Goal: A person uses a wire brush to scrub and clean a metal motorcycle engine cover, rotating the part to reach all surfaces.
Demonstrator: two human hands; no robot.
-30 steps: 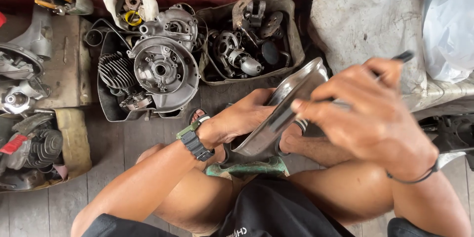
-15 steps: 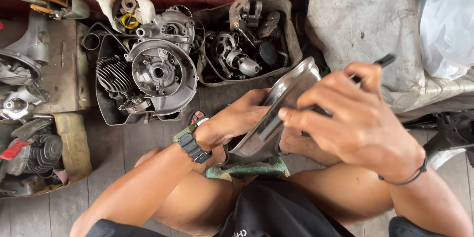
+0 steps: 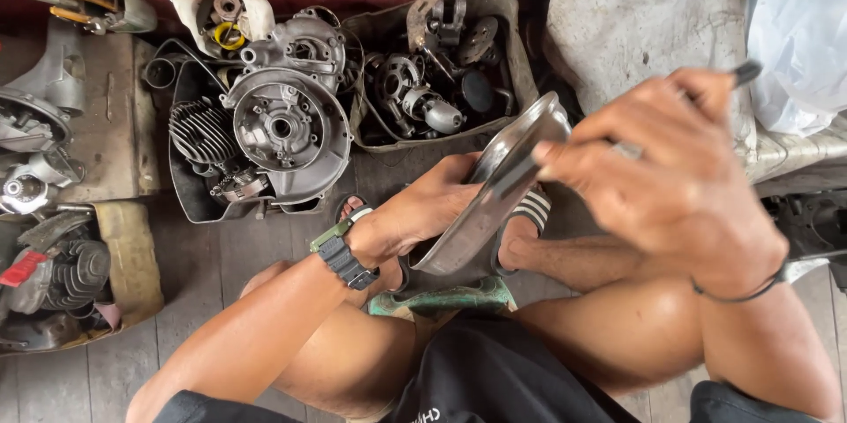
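I sit cross-legged on a wooden floor. My left hand (image 3: 419, 216), with a dark wristwatch on the wrist, grips a shiny curved metal cover (image 3: 494, 189) from below and holds it tilted on edge. My right hand (image 3: 670, 176) is above the cover's upper edge, closed around a thin dark tool (image 3: 745, 73) whose end sticks out past my fingers. The working end of the tool is hidden behind my hand. My sandalled feet lie under the cover.
A grey engine crankcase with a finned cylinder (image 3: 265, 127) sits in a black tray ahead left. A worn tub (image 3: 516, 35) holds several small engine parts. More engine pieces (image 3: 53, 273) lie at left. A dirty white sack (image 3: 635, 8) and plastic bag (image 3: 803, 35) sit at right.
My right hand has shifted slightly up and right along the cover's edge with the tool. My left hand keeps the same grip on the cover.
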